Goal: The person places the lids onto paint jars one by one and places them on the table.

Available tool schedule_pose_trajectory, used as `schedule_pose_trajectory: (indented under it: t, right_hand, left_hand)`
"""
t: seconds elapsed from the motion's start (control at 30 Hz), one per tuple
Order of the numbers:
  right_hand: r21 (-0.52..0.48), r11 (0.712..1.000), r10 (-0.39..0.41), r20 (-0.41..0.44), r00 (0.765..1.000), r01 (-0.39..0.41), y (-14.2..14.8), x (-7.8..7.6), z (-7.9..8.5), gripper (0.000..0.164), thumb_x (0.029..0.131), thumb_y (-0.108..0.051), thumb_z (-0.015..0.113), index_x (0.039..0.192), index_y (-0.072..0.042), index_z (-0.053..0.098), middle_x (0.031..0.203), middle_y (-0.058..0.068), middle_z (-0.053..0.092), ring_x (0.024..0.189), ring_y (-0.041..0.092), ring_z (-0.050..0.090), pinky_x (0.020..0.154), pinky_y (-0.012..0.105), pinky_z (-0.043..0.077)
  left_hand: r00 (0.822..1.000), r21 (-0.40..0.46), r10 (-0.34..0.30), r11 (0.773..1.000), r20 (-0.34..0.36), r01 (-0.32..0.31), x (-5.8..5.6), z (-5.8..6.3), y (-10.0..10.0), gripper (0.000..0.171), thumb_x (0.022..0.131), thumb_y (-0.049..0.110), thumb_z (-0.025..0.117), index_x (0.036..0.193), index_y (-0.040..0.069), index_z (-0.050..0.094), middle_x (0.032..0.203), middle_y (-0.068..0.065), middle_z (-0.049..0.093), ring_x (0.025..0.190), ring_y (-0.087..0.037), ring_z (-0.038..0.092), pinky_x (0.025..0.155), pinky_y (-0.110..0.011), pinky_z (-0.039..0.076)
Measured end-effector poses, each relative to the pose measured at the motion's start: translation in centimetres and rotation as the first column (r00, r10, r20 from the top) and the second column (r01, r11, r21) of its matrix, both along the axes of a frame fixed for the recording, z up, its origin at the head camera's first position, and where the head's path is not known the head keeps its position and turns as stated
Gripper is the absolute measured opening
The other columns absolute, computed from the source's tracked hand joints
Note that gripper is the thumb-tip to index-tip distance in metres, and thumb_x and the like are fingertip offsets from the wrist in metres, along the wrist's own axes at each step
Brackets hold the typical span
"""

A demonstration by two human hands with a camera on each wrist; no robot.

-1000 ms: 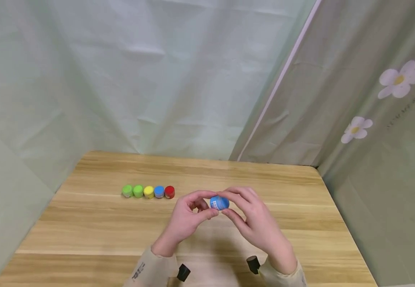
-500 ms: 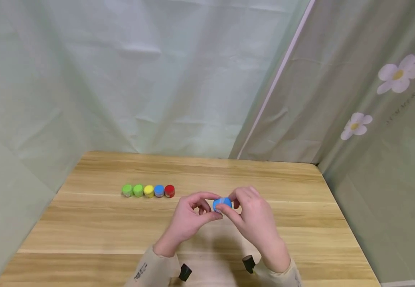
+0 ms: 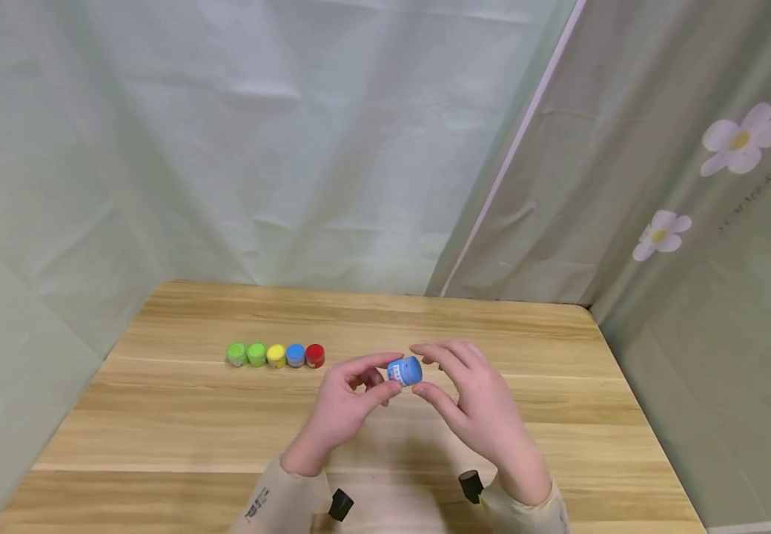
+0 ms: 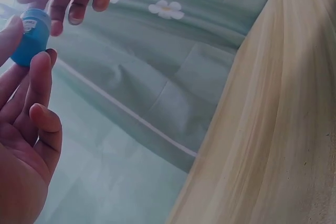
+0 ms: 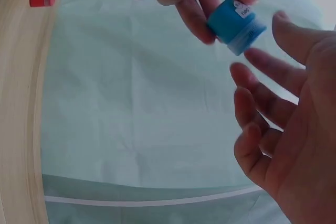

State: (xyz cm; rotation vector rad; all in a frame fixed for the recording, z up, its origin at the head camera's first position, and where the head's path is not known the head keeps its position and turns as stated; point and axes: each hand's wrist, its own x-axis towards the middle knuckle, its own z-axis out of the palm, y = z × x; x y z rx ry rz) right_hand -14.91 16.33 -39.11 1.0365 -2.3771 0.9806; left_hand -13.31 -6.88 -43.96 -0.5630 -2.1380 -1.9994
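A small blue jar with a white label lies tilted between the thumb and fingers of my left hand, which pinches it above the table. Its lidded end points toward my right hand. That hand has its thumb and fingers spread around the lid without gripping it; in the right wrist view a gap shows between the thumb and the jar. The left wrist view has the jar standing between the left thumb and fingertips, with the right fingers just beyond.
Farther back on the wooden table, a row of small jars stands side by side: two green jars, a yellow jar, another blue jar and a red jar. A pale curtain hangs behind the table.
Half a second ago the right thumb and fingers were on the blue jar's lid; now they have come off and spread apart. The left hand keeps its pinch, and the jar has shifted slightly left.
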Motion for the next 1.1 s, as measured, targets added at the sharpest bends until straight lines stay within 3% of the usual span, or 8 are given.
schedule_pose_trajectory:
  t: [0.27,0.67,0.83,0.97,1.1]
  right_hand:
    - [-0.010,0.996,0.093,-0.054,0.994,-0.094,-0.1,-0.3,0.0,0.039,0.109,-0.041,0.060,0.136,-0.016,0.070,0.130,-0.003,0.068,0.114,0.020,0.061,0.093,0.035,0.054]
    - [0.030,0.999,-0.026,-0.117,0.993,0.030,-1.1,0.0,-0.6,0.044,0.104,-0.045,0.054,0.127,-0.010,0.070,0.120,0.001,0.071,0.105,0.021,0.061,0.084,0.035,0.055]
    - [0.028,0.999,-0.014,-0.136,0.991,0.018,-1.1,-0.1,-0.6,0.036,0.102,-0.036,0.067,0.129,-0.013,0.072,0.121,0.000,0.072,0.106,0.022,0.062,0.087,0.036,0.055]
    - [0.056,0.998,-0.011,-0.114,0.993,0.017,-1.1,0.0,-0.6,0.037,0.096,-0.028,0.081,0.130,-0.014,0.073,0.120,-0.002,0.075,0.106,0.021,0.064,0.090,0.035,0.055]
    - [0.036,0.999,-0.014,-0.071,0.997,0.017,-1.1,0.1,-0.7,0.034,0.100,-0.029,0.079,0.130,-0.015,0.074,0.117,-0.003,0.076,0.105,0.019,0.066,0.086,0.036,0.056]
  left_hand:
    - [0.998,0.048,-0.042,0.998,-0.036,0.044,0.0,0.1,-0.2,0.029,0.097,0.001,0.077,0.127,0.001,0.076,0.078,-0.009,0.068,0.065,-0.019,0.062,0.057,-0.026,0.049]
    - [0.999,0.080,-0.025,0.996,-0.039,0.028,-0.2,-0.4,0.1,0.032,0.093,0.005,0.083,0.124,-0.001,0.077,0.071,-0.010,0.067,0.059,-0.016,0.057,0.047,-0.026,0.042]
    - [1.000,-0.002,0.008,1.000,0.014,-0.008,-0.2,0.1,-0.3,0.035,0.090,0.007,0.087,0.124,0.007,0.077,0.086,-0.008,0.071,0.069,-0.015,0.059,0.060,-0.022,0.045]
    - [0.995,-0.110,-0.007,0.994,0.095,0.017,-0.2,0.5,-0.6,0.039,0.089,0.010,0.088,0.126,0.011,0.076,0.095,0.000,0.074,0.077,-0.015,0.064,0.064,-0.020,0.045]
    - [0.992,-0.170,-0.008,0.985,0.128,0.029,-0.2,0.4,-0.7,0.039,0.090,0.013,0.088,0.127,0.011,0.076,0.096,0.002,0.075,0.079,-0.016,0.066,0.064,-0.021,0.047]
